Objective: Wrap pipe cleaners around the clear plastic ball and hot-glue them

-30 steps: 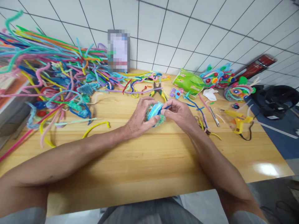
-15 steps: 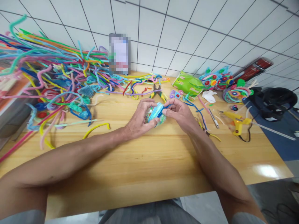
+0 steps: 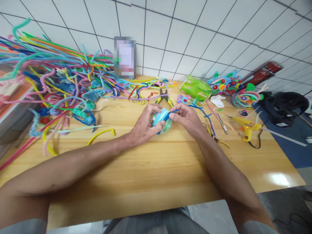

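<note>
Cupped left hand (image 3: 146, 126) around blue bundle (image 3: 161, 118)

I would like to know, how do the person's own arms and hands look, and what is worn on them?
The left hand and the right hand are both bare, without gloves. No watch or bracelet shows on either wrist, and I see no ring. The forearms are uncovered; plain grey sleeves show only on the upper arms, at the picture's lower edge.
</note>
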Motion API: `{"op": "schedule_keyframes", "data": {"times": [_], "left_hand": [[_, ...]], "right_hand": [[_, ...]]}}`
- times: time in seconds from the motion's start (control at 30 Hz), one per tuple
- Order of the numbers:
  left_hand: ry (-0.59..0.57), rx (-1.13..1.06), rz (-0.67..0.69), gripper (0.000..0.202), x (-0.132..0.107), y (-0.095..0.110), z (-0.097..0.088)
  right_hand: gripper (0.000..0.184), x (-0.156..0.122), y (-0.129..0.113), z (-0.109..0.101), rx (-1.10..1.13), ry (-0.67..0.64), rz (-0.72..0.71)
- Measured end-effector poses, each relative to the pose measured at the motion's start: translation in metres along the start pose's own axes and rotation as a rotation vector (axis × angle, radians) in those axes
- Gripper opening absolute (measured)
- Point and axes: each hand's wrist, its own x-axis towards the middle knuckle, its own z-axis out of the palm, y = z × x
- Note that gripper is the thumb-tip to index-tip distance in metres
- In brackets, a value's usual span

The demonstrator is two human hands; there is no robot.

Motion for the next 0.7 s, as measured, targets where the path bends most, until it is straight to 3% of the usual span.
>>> {"op": "schedule_keyframes", "data": {"times": [0.2, 0.7], "left_hand": [[-0.008, 0.158, 0.075, 0.057, -0.0001, -0.0012, -0.0014], [-0.009, 0.088, 0.009, 0.046, -0.0005, -0.0007, -0.0017]], "right_hand": [[0.040, 0.0009, 0.0019, -0.0003, 0.001, 0.027, -0.019], [0.042, -0.0027, -0.0019, 0.0042, 0.028, 0.004, -0.027]]}}
